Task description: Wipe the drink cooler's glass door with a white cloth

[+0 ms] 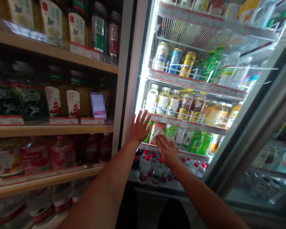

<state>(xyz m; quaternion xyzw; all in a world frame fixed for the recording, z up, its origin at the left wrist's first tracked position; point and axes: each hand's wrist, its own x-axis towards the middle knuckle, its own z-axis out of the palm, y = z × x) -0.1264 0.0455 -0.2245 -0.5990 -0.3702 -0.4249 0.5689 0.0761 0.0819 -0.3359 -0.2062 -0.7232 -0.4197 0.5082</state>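
My left hand (140, 127) is raised with fingers spread, flat against the left edge of the open fridge by the shelf of yellow drink bottles (163, 101). My right hand (167, 150) presses a pale cloth (158, 135) against the front of the shelf rail (193, 155) below, fingers laid over it. Green bottles (200, 142) and a red-labelled pack (157, 127) stand just behind the cloth.
The fridge door (259, 127) swings open to the right. Cans (175, 60) fill the upper wire shelf, red-capped water bottles (149, 163) the lower one. Wooden shelves (52, 130) with tea and soda bottles stand to the left.
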